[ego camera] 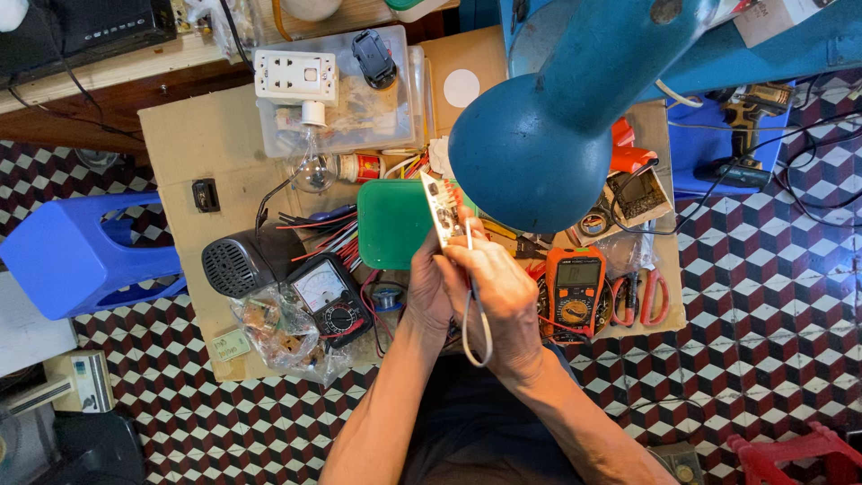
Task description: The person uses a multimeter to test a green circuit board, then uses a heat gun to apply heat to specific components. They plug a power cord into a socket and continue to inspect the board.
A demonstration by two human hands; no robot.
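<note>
Down low in the view, two bare arms come up from the bottom edge and meet in the middle. The left hand (pixel 429 289) has its fingers closed on the lower end of a small circuit board (pixel 443 208) and holds it up on its edge, tilted a little, just in front of a green plastic lid (pixel 388 222). The right hand (pixel 496 292) is curled tight around a thin tool with a white cord (pixel 476 337); the cord hangs in a loop below the fist. The tip of the tool touches the lower part of the board. Both hands press close together, over the near edge of a flat sheet of cardboard (pixel 193 144) that lies on a checkered floor (pixel 763 296).

Just beside the right hand lies an orange meter (pixel 576 289), and next to that are red-handled scissors (pixel 645 296). Near the left hand sits a black meter with a dial (pixel 330 301), a clear bag of small parts (pixel 283 334) and a round grey speaker (pixel 244 260). Red and black wires (pixel 328 235) lie between the speaker and the green lid.

Farther away, a clear plastic box (pixel 337 90) holds a white wall socket (pixel 294 75), and a glass bulb (pixel 313 166) lies in front of it. A big blue lamp shade (pixel 539 148) hangs over the right side. A blue plastic stool (pixel 76 256) stands well apart to the left.
</note>
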